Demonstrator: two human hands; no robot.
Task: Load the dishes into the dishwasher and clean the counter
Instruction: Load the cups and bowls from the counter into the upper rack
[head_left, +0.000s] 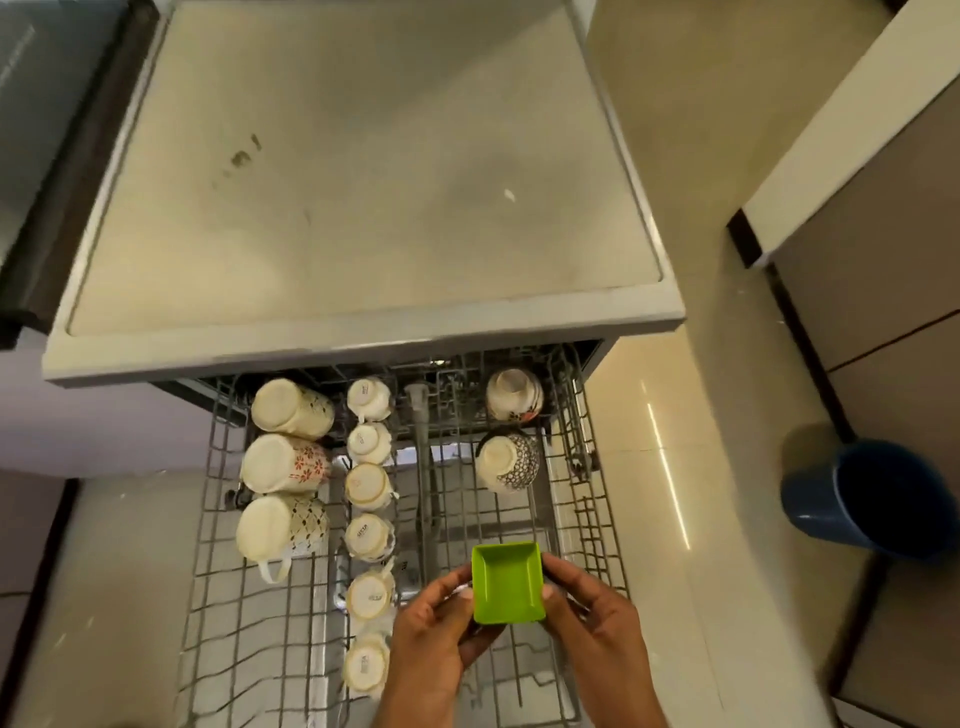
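A small green square dish (508, 582) is held above the pulled-out upper dishwasher rack (587, 519), open side facing me. My left hand (436, 639) grips its left edge and my right hand (592, 623) grips its right edge. In the rack, three patterned mugs (283, 465) lie upside down on the left. A row of several small white cups (368, 493) runs down the middle. Two patterned mugs (509, 462) sit at the right rear.
The white counter top (363, 182) above the dishwasher carries a few stains and a crumb. A blue bucket (872, 499) stands on the tiled floor to the right. Cabinets line the right side.
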